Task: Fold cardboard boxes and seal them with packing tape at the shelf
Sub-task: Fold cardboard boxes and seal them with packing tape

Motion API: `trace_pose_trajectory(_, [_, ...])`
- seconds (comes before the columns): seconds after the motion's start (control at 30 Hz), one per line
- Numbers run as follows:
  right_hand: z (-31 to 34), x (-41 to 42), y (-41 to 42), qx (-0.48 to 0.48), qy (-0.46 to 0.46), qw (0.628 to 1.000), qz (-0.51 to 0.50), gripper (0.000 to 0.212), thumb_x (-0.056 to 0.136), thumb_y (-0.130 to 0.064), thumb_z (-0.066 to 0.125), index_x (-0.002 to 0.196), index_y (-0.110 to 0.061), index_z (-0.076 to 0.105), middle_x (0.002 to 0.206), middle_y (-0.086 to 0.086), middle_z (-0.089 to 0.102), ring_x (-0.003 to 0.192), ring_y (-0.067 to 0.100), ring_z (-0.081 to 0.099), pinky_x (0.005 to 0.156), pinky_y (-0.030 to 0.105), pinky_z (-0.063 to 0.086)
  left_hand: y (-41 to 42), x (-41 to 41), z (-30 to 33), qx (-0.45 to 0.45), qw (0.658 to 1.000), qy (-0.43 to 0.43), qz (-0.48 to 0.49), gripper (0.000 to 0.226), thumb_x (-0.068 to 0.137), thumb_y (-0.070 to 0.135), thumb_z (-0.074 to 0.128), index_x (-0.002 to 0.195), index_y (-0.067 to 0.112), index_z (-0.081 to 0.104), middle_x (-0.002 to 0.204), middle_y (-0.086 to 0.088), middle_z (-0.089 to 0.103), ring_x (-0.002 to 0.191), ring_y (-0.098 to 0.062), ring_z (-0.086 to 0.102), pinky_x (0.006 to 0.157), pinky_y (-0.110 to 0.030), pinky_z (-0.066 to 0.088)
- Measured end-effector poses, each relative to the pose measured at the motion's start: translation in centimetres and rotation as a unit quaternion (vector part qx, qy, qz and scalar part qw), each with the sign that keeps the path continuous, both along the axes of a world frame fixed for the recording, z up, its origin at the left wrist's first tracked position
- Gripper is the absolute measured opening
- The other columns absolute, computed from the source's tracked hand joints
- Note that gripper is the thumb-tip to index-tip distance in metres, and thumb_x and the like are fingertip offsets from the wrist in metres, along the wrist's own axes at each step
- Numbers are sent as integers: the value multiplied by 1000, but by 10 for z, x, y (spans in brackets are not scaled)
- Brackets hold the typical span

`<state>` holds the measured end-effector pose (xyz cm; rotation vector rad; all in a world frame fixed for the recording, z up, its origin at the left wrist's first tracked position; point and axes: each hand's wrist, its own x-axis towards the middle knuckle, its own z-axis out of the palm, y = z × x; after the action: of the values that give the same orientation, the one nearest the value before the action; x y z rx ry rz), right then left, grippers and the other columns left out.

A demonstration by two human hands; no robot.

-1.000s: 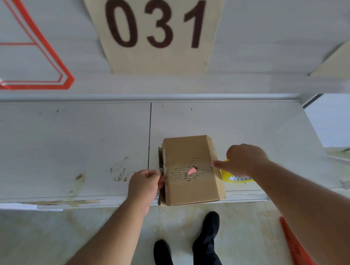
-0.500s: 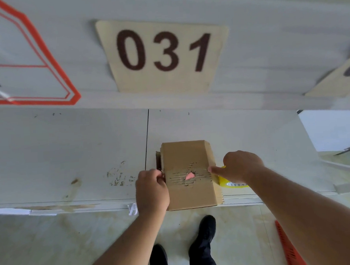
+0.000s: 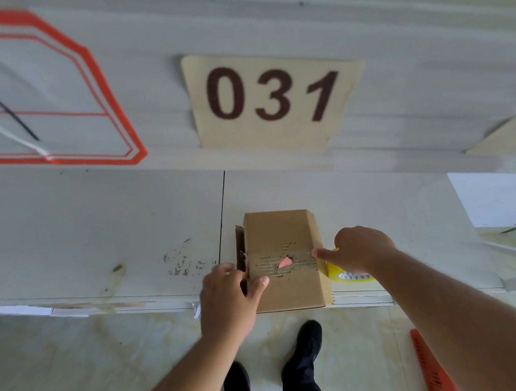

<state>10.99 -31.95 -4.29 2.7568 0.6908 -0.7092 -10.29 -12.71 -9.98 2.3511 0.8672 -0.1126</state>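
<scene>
A small brown cardboard box point(image 3: 283, 233) stands at the front edge of the white shelf point(image 3: 101, 229). Its top is torn along the middle, and something pink shows through the hole. My left hand point(image 3: 229, 290) grips the box's left front corner, thumb on the top face. My right hand point(image 3: 359, 249) holds a yellow tape roll point(image 3: 346, 273) against the box's right side. Its forefinger presses on the top edge where a strip of clear tape crosses the torn seam.
A card marked 031 point(image 3: 272, 97) hangs on the panel above the shelf. Red outlines point(image 3: 99, 84) mark the panel at left. A white sheet point(image 3: 498, 198) lies on the shelf at right. Below are my dark shoes point(image 3: 308, 340) and an orange comb-like object point(image 3: 430, 366) on the floor.
My left hand slid from the box's left side down to its front left corner, thumb now on top. The right hand stays at the right edge with the tape roll. The view tilted upward.
</scene>
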Motion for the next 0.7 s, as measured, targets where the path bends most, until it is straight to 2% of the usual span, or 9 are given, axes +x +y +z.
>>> trace_pose_trajectory(0.03, [0,0,0,1,0,1000,-1,72,83,-93,34,86,-27,63,82,-9,64,82,13,62,79,34,53,-1,-3,-1,4,1000,-9,28,53,91,71,53,119,27,66,128,5,55,121,-21,54,102,-40,49])
trace_pose_trajectory(0.1, [1,-1,0,1,8,1000,-9,71,84,-92,35,82,-26,61,82,-8,64,82,13,62,79,34,53,-8,-5,3,-194,976,-50,85,57,93,60,63,140,28,52,146,3,54,127,-9,55,107,-27,43])
trace_pose_trajectory(0.13, [2,-1,0,1,12,1000,-13,71,84,-91,36,81,-25,61,82,-8,64,82,14,62,79,34,52,-14,-5,3,-317,942,-71,78,50,94,51,68,138,33,51,141,4,62,119,-2,61,103,-23,46])
trace_pose_trajectory(0.17, [3,-1,-1,2,14,1000,-14,71,84,-91,36,82,-25,62,83,-8,64,83,14,62,79,34,51,-20,-4,3,-387,917,-79,59,47,92,44,73,133,37,52,130,8,69,112,-1,66,100,-25,50])
trace_pose_trajectory(0.27, [5,0,0,6,16,1000,-16,71,84,-91,36,86,-25,65,85,-8,65,85,15,62,77,34,50,-25,-5,4,-416,902,-106,48,44,92,26,77,130,37,56,115,13,75,105,-7,72,92,-29,57])
trace_pose_trajectory(0.4, [13,-4,3,-3,23,1000,-8,70,85,-90,37,90,-27,66,86,-8,65,85,14,62,76,33,49,-15,-8,12,-432,895,-104,50,37,97,22,71,129,37,60,111,17,75,100,0,71,84,-21,56])
trace_pose_trajectory(0.5, [24,-11,5,21,33,999,-18,70,85,-89,39,88,-25,68,81,-8,68,81,12,63,72,31,47,-3,-13,11,-474,874,-86,67,38,91,38,74,128,38,62,115,16,75,108,-3,69,92,-34,60])
trace_pose_trajectory(0.57, [32,-19,15,38,42,998,-19,71,84,-88,39,84,-23,68,77,-7,69,76,10,63,67,30,44,10,-19,7,-505,854,-76,97,42,90,42,76,130,34,63,119,14,75,112,-6,69,94,-36,60])
trace_pose_trajectory(0.7, [59,-32,54,84,119,989,10,53,86,-74,54,98,-25,69,100,-9,64,94,17,59,77,33,45,44,-34,-9,-547,820,-68,154,41,94,40,65,131,21,68,123,-1,74,119,-22,68,99,-48,57])
